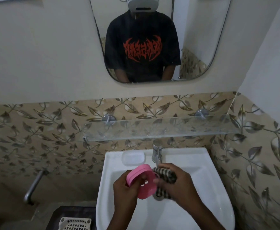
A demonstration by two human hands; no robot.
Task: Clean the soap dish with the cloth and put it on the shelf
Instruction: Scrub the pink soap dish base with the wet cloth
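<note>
A pink soap dish is held tilted over the white basin, its open side facing me. My left hand grips it from the left, thumb over its rim. My right hand is closed on a striped brown-and-cream cloth, bunched and touching the dish's right edge. A glass shelf runs along the tiled wall above the basin, held by metal pegs, with nothing on it.
The white basin has a chrome tap at its back and a moulded soap recess left of the tap. A mirror hangs above. A white plastic basket and a metal pipe are lower left.
</note>
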